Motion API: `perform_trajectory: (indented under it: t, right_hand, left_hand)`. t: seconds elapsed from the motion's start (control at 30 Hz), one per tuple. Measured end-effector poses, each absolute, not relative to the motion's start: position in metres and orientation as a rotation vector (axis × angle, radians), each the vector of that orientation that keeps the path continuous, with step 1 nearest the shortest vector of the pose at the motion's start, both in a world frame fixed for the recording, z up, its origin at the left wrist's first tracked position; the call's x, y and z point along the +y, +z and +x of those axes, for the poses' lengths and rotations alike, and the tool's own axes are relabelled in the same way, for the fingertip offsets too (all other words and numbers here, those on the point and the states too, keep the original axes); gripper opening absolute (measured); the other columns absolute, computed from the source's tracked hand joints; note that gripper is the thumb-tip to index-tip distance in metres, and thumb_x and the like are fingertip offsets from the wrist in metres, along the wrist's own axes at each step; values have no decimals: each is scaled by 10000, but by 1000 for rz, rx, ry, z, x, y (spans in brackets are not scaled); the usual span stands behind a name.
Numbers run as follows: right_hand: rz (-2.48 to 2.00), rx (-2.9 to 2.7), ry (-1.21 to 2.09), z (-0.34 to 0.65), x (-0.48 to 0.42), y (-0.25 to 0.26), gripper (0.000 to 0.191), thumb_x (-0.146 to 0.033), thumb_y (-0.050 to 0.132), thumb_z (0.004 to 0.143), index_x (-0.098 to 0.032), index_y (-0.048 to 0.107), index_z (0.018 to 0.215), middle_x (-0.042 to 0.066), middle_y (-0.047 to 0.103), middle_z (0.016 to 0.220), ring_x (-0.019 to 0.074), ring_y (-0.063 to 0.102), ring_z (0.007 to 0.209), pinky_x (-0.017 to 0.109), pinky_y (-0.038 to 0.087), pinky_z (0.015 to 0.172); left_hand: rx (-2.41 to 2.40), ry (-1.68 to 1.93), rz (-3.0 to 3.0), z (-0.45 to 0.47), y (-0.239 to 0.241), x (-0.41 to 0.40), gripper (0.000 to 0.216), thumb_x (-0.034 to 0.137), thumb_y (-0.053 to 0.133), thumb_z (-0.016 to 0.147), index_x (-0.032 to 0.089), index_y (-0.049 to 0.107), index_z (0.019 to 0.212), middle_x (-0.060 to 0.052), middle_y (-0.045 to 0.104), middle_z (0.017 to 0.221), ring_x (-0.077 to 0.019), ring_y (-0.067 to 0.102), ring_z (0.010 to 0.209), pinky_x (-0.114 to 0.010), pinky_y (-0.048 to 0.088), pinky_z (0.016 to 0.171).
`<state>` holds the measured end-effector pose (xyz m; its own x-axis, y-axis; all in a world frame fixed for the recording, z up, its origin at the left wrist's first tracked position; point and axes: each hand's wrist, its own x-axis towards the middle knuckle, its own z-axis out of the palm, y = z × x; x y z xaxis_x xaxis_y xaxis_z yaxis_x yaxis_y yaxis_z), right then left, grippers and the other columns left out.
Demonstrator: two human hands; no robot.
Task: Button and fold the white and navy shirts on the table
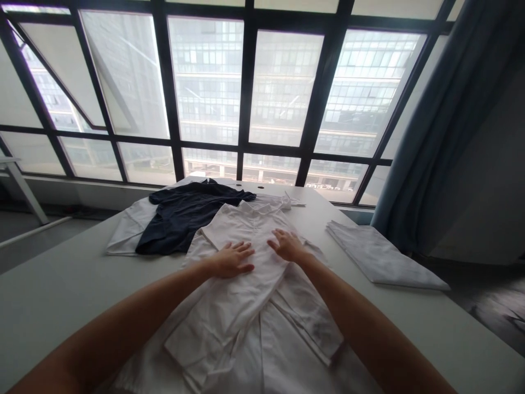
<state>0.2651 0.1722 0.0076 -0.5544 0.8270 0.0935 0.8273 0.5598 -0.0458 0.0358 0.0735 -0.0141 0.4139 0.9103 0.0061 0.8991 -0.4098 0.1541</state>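
Observation:
A white shirt lies spread on the grey table right in front of me, its sleeves folded across the body. My left hand rests flat on the shirt's upper middle, fingers stretched out and pointing right. My right hand lies flat on the shirt just beside it, fingers spread toward the left. Neither hand grips any cloth; both press down on the fabric.
A dark navy shirt lies on another white garment at the table's far left. A folded white cloth sits at the right edge. Large windows run behind the table; a blue curtain hangs at the right.

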Motion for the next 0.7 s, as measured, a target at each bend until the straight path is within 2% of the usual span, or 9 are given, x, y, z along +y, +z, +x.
perform_trajectory:
  t: [0.17,0.3,0.37,0.47,0.6,0.7]
  right_hand:
    - [-1170,-2863,303,252,133,-2,730,-624,253,995,-181,287,1574,105,217,1644,215,171,1520,441,120,1215]
    - [-1487,-2730,281,293,147,-10,753,-625,246,993,-160,243,1585,97,166,1656,224,142,1526,460,97,1217]
    - [-1693,-2585,202,317,160,-14,723,-594,227,1006,-156,258,1580,94,177,1655,240,146,1524,465,108,1213]
    - [-1759,-2476,118,339,171,-19,689,-539,256,1018,-112,319,1555,124,251,1633,232,192,1514,415,147,1210]
    - [-1659,-2427,25,338,163,-13,581,-440,341,1021,-133,408,1510,148,356,1586,241,263,1490,469,147,1203]
    - [-1461,-2466,50,319,141,-1,557,-426,376,1015,-158,427,1500,134,378,1577,227,295,1478,452,158,1205]
  left_hand:
    - [1712,172,2492,22,-22,50,683,644,252,1000,266,307,1565,-101,217,1641,-283,152,1526,-526,115,1207]
    - [1832,146,2413,0,-21,33,688,645,246,1000,256,308,1565,-112,174,1649,-264,124,1533,-519,84,1211]
    - [1865,147,2402,-7,-19,25,685,636,252,1003,246,315,1563,-121,170,1649,-261,123,1532,-513,114,1210]
    - [1869,139,2412,-11,-16,19,682,628,259,1005,239,314,1564,-133,185,1643,-269,147,1527,-518,171,1202]
    - [1873,129,2418,-10,-15,19,685,633,254,1003,243,319,1562,-127,199,1641,-257,156,1526,-506,186,1206]
    - [1877,140,2412,-8,-16,20,684,633,251,1004,240,331,1557,-124,187,1644,-252,148,1527,-491,171,1214]
